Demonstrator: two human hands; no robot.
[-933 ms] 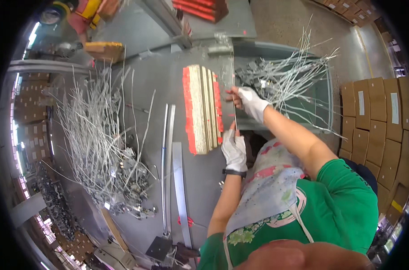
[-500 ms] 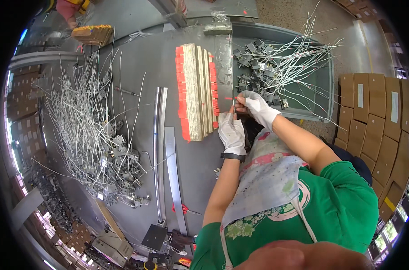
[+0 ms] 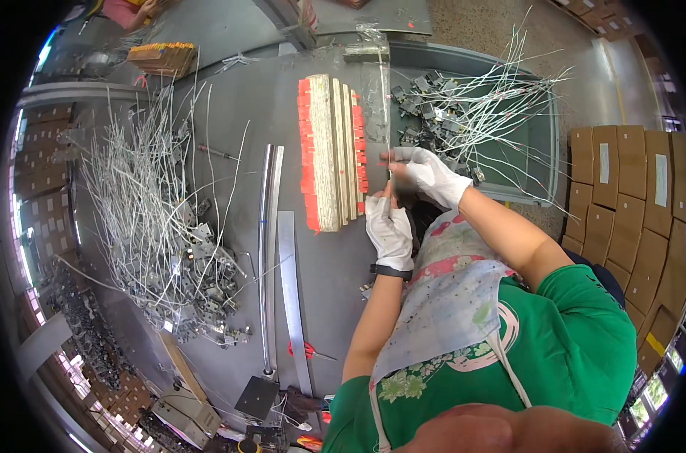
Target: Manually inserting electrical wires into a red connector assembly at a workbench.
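Both my hands wear white gloves with bare fingertips and work close together at the bench's right edge. My left hand point(image 3: 390, 230) is closed, its fingertips pinching a thin white wire point(image 3: 389, 136) that runs away along the edge. Just above it, my right hand point(image 3: 435, 180) is closed at the same wire, thumb and forefinger together and a little blurred. A dark smeared patch under its fingers is too blurred to name. To the left of the hands lies a stack of pale strips point(image 3: 331, 151) with red tabs along both sides.
A grey-green bin point(image 3: 509, 181) at the right holds dark connectors with white wires. A larger tangle of wired connectors point(image 3: 161, 234) covers the bench's left. Metal bars point(image 3: 290, 294), a screwdriver point(image 3: 218, 152) and red-handled scissors point(image 3: 306, 350) lie between. Stacked cartons point(image 3: 630, 166) stand beyond the bin.
My right hand has shifted slightly left and its fingers have moved along the wire. The left hand stays nearly in place. A person at the upper left has moved an arm.
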